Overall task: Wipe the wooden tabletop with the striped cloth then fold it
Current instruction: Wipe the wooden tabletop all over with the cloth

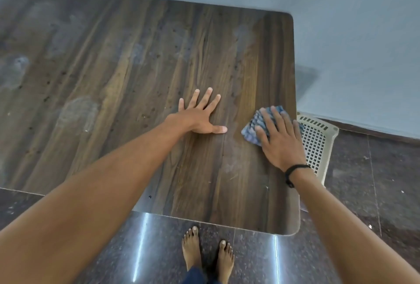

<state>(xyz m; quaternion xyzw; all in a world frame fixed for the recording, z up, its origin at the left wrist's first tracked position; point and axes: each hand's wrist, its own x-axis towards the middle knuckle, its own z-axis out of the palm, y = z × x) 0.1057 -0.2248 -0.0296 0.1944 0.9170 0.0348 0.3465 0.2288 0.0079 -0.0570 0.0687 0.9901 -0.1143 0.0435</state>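
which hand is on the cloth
The right hand, the one with the black wristband, presses the striped cloth; the left hand lies flat on the bare tabletop.

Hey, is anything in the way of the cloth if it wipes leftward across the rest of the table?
Only the left hand, lying flat on the tabletop just left of the striped cloth under the right hand. Beyond it the wood shows only smudges.

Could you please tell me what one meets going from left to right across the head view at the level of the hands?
The left hand flat on the wooden tabletop → striped cloth pressed under the right hand → cream perforated plastic basket on the floor beyond the table's edge.
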